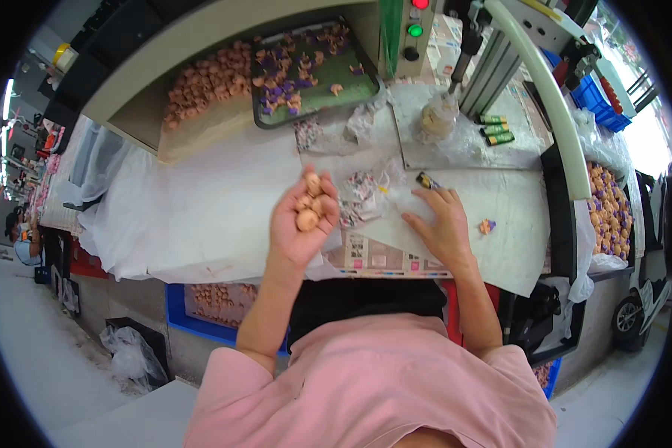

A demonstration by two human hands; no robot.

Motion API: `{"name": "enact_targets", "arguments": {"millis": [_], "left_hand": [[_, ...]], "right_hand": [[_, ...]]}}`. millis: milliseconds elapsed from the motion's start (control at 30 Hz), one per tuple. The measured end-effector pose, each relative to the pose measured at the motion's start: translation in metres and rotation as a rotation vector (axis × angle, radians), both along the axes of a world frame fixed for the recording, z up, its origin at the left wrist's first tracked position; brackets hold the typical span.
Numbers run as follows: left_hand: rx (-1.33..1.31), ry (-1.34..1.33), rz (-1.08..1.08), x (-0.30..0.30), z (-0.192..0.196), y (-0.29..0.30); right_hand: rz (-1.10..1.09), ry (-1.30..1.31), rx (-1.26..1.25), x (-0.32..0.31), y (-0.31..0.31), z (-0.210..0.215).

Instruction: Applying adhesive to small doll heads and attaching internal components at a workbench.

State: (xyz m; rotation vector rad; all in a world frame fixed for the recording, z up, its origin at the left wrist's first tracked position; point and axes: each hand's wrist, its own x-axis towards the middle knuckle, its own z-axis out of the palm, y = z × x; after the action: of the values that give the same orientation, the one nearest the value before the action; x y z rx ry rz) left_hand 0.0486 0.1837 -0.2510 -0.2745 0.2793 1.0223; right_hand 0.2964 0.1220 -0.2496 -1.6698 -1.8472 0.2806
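Round peach-coloured pieces (307, 219) sit in the left hand (286, 228), palm up, fingers curled into a cup around a small handful; and that's the hold above the white sheet (201, 213)! Over to the right hand (442, 224): palm down, thumb and fingers spread, gripping nothing that shows, fingertips right by a small dark tube (426, 180). Contact there? Can't tell.

Just beyond that hand's outer side, one loose peach-and-purple piece (487, 226) lies alone on the covering. Further out, three green tubes (498, 133) rest on the metal plate (418, 153) of a bench machine.

Now the far side, and the score: a green tray (351, 102) carries plenty of pieces with purple on them, apparently the worked ones, and a box (610, 213) at far right is well filled with more. But look at that plain heap (213, 82) left of the tray: plenty seemingly left, this handful included!
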Motion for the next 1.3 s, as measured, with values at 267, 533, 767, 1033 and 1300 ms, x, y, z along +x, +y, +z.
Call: {"name": "enact_targets", "arguments": {"millis": [267, 533, 767, 1033, 1300], "left_hand": [[0.083, 0.139, -0.161, 0.03, 0.024, -0.04], [0.174, 0.083, -0.297, 0.058, 0.013, -0.079], [0.166, 0.221, -0.263, 0.072, -0.003, -0.078], [0.216, 0.26, -0.282, 0.079, -0.026, -0.086], [0.198, 0.15, -0.278, 0.075, -0.042, -0.084]], "right_hand": [[-0.093, 0.62, 0.044, 0.006, -0.042, 0.055], [-0.045, 0.976, 0.047, 0.02, -0.074, 0.072], [-0.004, 0.798, 0.321, 0.023, -0.071, 0.048], [0.053, 0.512, 0.352, 0.03, -0.077, 0.018], [0.044, 0.48, 0.299, 0.027, -0.076, 0.011]]}}
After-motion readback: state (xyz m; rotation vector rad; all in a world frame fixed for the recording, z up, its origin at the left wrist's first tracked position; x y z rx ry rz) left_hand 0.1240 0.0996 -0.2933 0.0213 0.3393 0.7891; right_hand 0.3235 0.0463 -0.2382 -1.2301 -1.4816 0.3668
